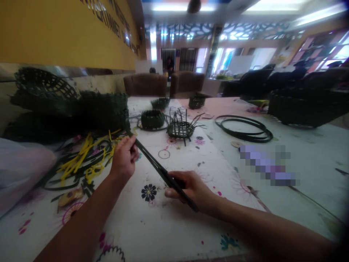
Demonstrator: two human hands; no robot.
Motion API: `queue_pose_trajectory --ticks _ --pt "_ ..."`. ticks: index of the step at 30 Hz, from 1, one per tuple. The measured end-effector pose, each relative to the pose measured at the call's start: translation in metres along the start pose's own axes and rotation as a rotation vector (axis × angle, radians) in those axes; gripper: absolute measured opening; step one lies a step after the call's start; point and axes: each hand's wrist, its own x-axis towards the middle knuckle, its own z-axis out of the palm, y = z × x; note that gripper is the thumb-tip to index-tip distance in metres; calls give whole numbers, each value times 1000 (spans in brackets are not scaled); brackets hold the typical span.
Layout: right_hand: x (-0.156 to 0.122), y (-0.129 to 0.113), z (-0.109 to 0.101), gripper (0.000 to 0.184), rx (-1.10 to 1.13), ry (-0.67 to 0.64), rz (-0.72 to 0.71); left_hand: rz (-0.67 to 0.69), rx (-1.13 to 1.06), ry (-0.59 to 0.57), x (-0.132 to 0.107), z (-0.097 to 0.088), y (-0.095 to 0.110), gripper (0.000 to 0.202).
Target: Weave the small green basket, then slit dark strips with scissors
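Observation:
Dark green weaving strips [149, 155] run slantwise above the table between my two hands, with a narrow gap between them. My left hand [124, 156] is closed around their upper end. Lower down, my right hand [188, 187] grips their thicker, darker end between thumb and fingers; whether that end is folded strip or something else I cannot tell. Beyond my hands stands an unfinished woven basket [181, 129] with loose strip ends sticking up. Beside it sits a small round green basket [152, 119].
Yellow strips [76, 160] and green offcuts lie tangled at the left, near a plastic bag [21, 171]. Large baskets [103, 109] are heaped behind them. To the right are a coil of green strip [245, 129], a blurred-out purple item [267, 165] and a big basket [308, 107].

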Motion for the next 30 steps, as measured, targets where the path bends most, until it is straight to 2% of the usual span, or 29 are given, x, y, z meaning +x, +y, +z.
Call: queue_pose_trajectory --ticks 6,14,19,24,30 --pt "-1 10 3 32 -66 61 -4 8 0 2 -7 5 2 30" --pt "-2 8 3 29 -123 105 -66 45 -1 -4 -23 14 3 32" --pt "-4 7 5 29 -63 88 -80 82 -7 -6 -27 17 5 34" --pt "-5 3 5 28 -48 46 -78 82 -30 4 -28 19 5 35" --pt "-5 0 7 27 -116 57 -106 75 -51 29 -19 12 9 37"
